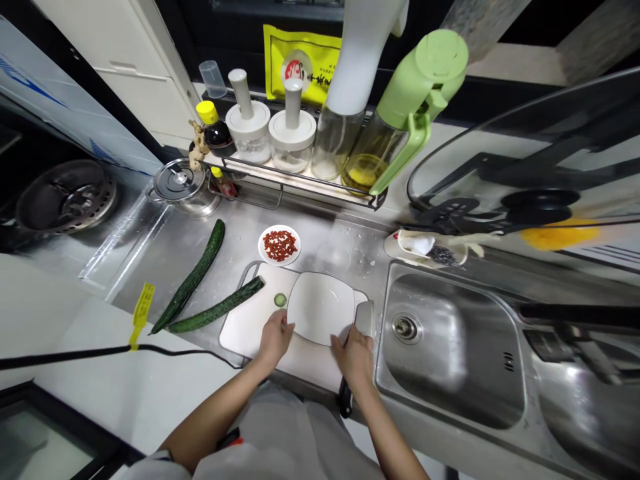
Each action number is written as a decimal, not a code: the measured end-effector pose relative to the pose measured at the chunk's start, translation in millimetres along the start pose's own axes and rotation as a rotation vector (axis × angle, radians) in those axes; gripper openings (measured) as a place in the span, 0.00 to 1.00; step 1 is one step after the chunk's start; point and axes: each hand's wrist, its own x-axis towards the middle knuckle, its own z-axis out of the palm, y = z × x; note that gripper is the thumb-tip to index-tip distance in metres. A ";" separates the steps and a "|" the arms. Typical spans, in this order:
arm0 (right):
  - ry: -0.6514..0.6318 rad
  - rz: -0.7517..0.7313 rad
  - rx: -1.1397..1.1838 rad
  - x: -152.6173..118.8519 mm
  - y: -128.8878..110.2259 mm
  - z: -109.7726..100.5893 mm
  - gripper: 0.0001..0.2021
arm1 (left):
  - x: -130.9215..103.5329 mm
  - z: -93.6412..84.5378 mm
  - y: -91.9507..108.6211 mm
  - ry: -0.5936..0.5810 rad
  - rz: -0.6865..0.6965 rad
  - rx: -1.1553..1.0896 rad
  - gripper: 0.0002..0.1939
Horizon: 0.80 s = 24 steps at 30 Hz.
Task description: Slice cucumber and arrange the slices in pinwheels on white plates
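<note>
A white plate [321, 307] rests on the white cutting board [245, 330]. At its lower left edge is my left hand [275, 339], fingers curled together; what they hold, if anything, is too small to tell. My right hand [355, 355] is closed by the plate's lower right edge, over a cleaver [365, 319] whose black handle shows below the hand. Whether the fingers grip the plate or the cleaver is unclear. A small green cucumber slice [280, 300] lies on the board left of the plate. One cucumber [225, 308] reaches onto the board; a longer cucumber [195, 277] lies beside it.
Behind the board sits a small dish of chopped red pieces [280, 245]. A metal sink [440, 353] is at the right, a lidded pot [185, 187] at the back left. Jars and bottles line a rack [300, 179]; a black cable [175, 352] crosses the lower left.
</note>
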 end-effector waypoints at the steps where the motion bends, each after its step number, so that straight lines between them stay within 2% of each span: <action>1: 0.009 0.006 -0.001 -0.2 -0.4 1.5 0.24 | 0.2 -1.2 0.3 -0.010 0.008 0.009 0.03; 5: 0.103 0.022 -0.016 -2.4 -2.5 5.1 0.27 | 4.5 -10.3 0.4 -0.001 0.006 0.026 0.05; 11: 0.198 -0.006 -0.049 -8.9 -5.1 2.0 0.27 | 22.5 -28.1 8.6 0.200 -0.022 0.111 0.09; 18: 0.195 -0.019 -0.034 -12.7 -7.7 -1.6 0.24 | 33.6 -26.9 20.4 0.177 -0.156 0.218 0.09; 24: 0.202 -0.040 -0.028 -13.6 -6.8 3.0 0.23 | 36.2 -25.4 16.8 0.215 -0.127 0.205 0.04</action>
